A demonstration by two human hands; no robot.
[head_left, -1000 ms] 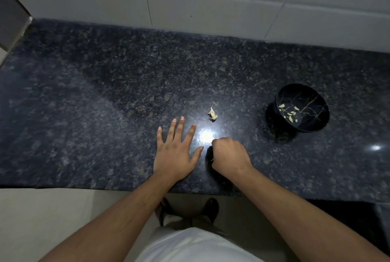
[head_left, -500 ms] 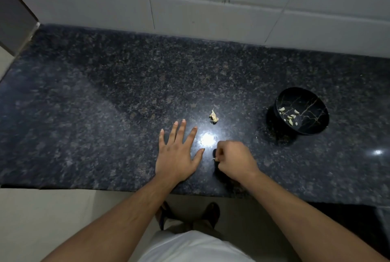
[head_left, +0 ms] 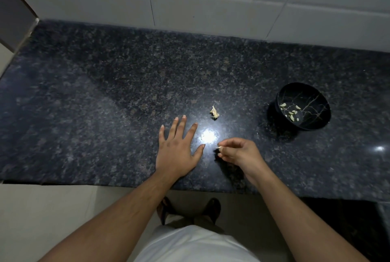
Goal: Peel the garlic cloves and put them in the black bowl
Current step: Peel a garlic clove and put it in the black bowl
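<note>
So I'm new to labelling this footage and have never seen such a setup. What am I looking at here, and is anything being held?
There is no machine: a person wears a camera on the head, looking down at their own hands over a dark granite counter. The left hand lies flat, fingers spread. The right hand pinches a small pale bit, too small to identify. Scraps of garlic skin lie ahead. At the right stands the black bowl, with peeled cloves inside.

No readable text, labels or numbers (bare surfaces only)
</note>
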